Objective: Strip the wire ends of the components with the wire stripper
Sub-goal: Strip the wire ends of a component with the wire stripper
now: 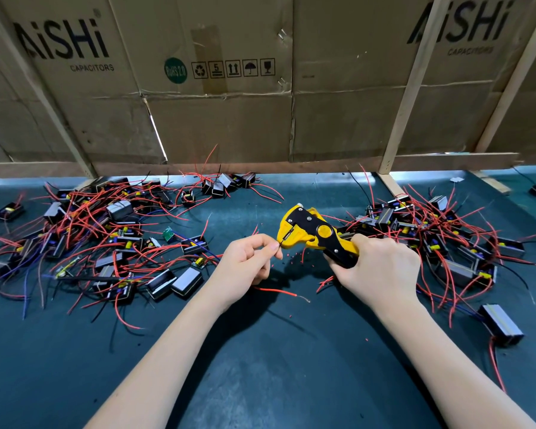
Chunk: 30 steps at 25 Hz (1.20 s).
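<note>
Above the middle of the dark green bench, the two hands meet nose to nose: the left hand pinches a thin dark wire end between thumb and forefinger, and the right hand is wrapped around the handles of the yellow and black wire stripper. The stripper's long axis runs from the right hand up and leftward, so its mouth faces the left hand's fingertips, and the wire end lies just at that mouth, touching or all but touching it; whether it is already seated between the blades is too small to tell. The wire's own short run points rightward into the tool, roughly in line with the mouth. A red wire with a bared tip trails below the left hand, probably from the same part, whose body is hidden in the palm. Tiny red scraps of insulation lie on the bench beneath the tool. A heap of wired parts sits well to the left and another heap to the right, just behind the right hand. My reading is that the next step needs a squeeze of the handles while the left hand keeps the wire straight.
</note>
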Tool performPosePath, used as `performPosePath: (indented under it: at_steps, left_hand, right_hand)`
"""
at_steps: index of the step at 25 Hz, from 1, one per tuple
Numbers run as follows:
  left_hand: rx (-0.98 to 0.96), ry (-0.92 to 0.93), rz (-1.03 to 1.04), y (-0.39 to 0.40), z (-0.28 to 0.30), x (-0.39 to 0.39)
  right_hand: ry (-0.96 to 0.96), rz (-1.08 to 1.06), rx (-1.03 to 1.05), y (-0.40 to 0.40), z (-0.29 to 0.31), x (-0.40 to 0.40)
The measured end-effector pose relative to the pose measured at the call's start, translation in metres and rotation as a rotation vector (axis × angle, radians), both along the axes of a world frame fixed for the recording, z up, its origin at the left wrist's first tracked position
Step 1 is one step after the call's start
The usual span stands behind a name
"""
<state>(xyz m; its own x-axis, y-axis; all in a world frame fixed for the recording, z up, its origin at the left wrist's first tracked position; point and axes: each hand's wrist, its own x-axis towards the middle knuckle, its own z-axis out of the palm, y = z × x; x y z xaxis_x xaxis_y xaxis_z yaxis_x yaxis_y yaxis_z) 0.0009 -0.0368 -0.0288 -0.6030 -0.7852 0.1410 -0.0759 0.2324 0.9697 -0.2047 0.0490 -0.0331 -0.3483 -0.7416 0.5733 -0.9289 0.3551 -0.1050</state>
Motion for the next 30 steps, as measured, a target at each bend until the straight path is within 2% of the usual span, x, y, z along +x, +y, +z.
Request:
performPosePath:
  at_steps: [5,11,15,17,20,22,23,25,27,28,30]
  left_hand:
    - [-0.012,-0.024,-0.032,-0.001,-0.001,-0.001]
    - [-0.009,-0.023,-0.156,-0.007,0.001,0.008]
    - [0.047,0.003,-0.312,-0.009,-0.001,0.022]
    - [0.104,0.053,-0.294,-0.012,-0.001,0.027]
    - [0.146,0.075,-0.233,-0.013,0.003,0.026]
    - [0.127,0.061,-0.287,-0.014,0.010,0.032]
    - [0.061,0.014,-0.351,-0.015,0.012,0.040]
    - [-0.175,-0.242,-0.437,-0.018,0.017,0.058]
    - [-0.420,-0.572,-0.356,-0.018,0.018,0.067]
    - [-0.491,-0.665,-0.295,-0.018,0.018,0.067]
    - [-0.543,-0.674,-0.174,-0.021,0.019,0.055]
  right_hand:
    - [0.004,-0.065,0.118,-0.002,-0.003,-0.001]
    - [-0.040,-0.031,0.135,0.000,-0.002,-0.003]
    - [-0.254,-0.035,0.111,0.003,0.005,-0.020]
    - [-0.336,-0.031,0.057,0.009,0.007,-0.028]
    - [-0.181,0.021,0.028,0.006,0.002,-0.019]
    - [-0.068,0.063,-0.004,-0.001,0.001,-0.013]
    - [-0.064,0.060,-0.035,-0.003,0.000,-0.014]
    - [-0.098,0.027,-0.142,-0.003,-0.001,-0.019]
    - [-0.116,-0.008,-0.225,-0.002,-0.003,-0.023]
    - [-0.121,-0.021,-0.258,-0.001,-0.003,-0.024]
    - [-0.134,-0.051,-0.352,-0.001,0.000,-0.029]
